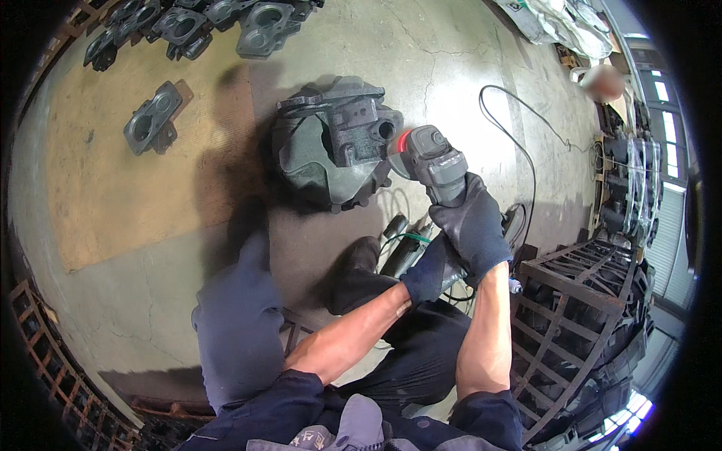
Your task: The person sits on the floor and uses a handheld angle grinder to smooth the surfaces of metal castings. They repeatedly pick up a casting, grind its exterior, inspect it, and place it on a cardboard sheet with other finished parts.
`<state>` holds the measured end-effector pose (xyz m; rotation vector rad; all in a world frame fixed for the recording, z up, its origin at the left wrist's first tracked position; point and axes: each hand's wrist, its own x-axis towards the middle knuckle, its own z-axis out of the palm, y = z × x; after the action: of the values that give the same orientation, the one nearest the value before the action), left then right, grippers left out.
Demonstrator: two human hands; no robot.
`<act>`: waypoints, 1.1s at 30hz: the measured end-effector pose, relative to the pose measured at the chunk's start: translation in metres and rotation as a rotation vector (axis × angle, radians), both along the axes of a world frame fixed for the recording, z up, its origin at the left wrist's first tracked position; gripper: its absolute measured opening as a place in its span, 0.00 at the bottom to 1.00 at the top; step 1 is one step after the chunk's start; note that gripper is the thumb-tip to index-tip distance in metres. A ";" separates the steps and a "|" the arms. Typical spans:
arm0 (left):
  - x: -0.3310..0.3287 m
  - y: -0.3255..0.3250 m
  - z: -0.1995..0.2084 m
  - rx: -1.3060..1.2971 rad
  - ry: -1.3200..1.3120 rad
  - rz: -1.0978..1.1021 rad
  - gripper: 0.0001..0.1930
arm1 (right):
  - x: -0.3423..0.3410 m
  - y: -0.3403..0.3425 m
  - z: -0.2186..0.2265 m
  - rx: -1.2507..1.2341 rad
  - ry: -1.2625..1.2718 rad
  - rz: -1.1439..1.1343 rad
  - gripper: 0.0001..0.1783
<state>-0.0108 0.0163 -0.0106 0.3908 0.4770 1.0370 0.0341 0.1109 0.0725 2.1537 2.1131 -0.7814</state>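
A grey angle grinder (440, 165) is held in both my gloved hands, right of a large dark metal casting (308, 154) on the floor. My right hand (474, 222) wraps round the grinder's body just behind its head. Lower down, my left hand (436, 269) is closed round the rear part of the grinder, its fingers partly hidden. The grinding disc (401, 154), reddish near its hub, is at the casting's right side, beside a round bore. Whether the disc touches the metal cannot be made out.
Near my shoe lie another cylindrical power tool (404, 252) and a green cord. A black cable (526, 150) loops over the floor at right. A rusty metal crate (560, 301) stands at lower right. Smaller castings (180, 26) lie at upper left, with one (154, 116) apart.
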 end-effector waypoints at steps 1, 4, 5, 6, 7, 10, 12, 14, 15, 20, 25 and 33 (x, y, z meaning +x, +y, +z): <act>0.000 0.000 -0.003 -0.010 -0.033 -0.015 0.26 | -0.005 0.002 0.003 -0.012 -0.019 0.013 0.29; 0.005 -0.003 -0.021 0.020 -0.076 -0.052 0.26 | -0.008 0.003 0.000 -0.026 -0.024 0.034 0.30; 0.005 -0.003 -0.023 0.024 -0.068 -0.057 0.27 | -0.008 0.004 -0.002 -0.028 -0.015 0.038 0.30; 0.006 -0.006 -0.021 -0.001 -0.037 -0.048 0.27 | -0.009 0.005 -0.002 -0.034 -0.035 0.045 0.30; 0.006 -0.005 -0.022 0.007 -0.028 -0.037 0.27 | -0.011 0.006 -0.001 -0.040 -0.056 0.051 0.31; 0.008 -0.003 -0.035 0.099 -0.041 0.001 0.28 | -0.017 0.008 0.001 -0.035 -0.081 0.079 0.32; 0.009 -0.006 -0.036 0.010 -0.117 0.032 0.29 | -0.020 0.008 -0.001 -0.006 -0.091 0.103 0.31; 0.006 -0.005 -0.030 -0.072 -0.165 0.045 0.29 | -0.022 0.009 -0.003 0.040 -0.106 0.131 0.29; 0.002 -0.004 -0.022 -0.110 -0.174 0.042 0.29 | -0.022 0.009 -0.003 0.029 -0.120 0.124 0.29; 0.012 -0.003 -0.043 -0.007 -0.154 0.051 0.29 | -0.030 0.012 0.004 -0.013 -0.137 0.080 0.29; 0.014 -0.005 -0.050 0.006 -0.105 0.020 0.29 | -0.030 0.014 0.003 -0.004 -0.140 0.098 0.30; 0.006 -0.001 -0.033 -0.063 -0.185 0.040 0.29 | -0.030 0.016 0.006 -0.015 -0.187 0.096 0.31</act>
<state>-0.0044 0.0157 -0.0435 0.2278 0.3517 1.0832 0.0037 0.1271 0.0782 2.0125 2.0903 -0.5617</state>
